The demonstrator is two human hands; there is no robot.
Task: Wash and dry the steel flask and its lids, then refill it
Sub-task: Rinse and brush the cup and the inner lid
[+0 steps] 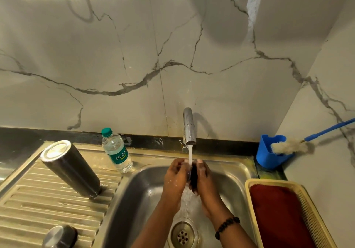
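Both hands hold a small dark lid (193,173) under the running tap (189,126), above the steel sink (230,172). My left hand (175,176) grips its left side and my right hand (203,178) grips its right side; water streams over them to the drain. The dark steel flask (70,170) stands upside down on the ribbed drainboard (38,205) at left. A steel outer lid (59,236) rests at the drainboard's front edge. A clear water bottle (116,151) with a green cap stands behind the sink's left corner.
A blue holder (267,155) with a blue-handled bottle brush (290,145) sits at the back right corner. A cream plastic basket (311,209) with a dark red cloth (278,215) lies right of the sink. Marble wall tiles rise behind.
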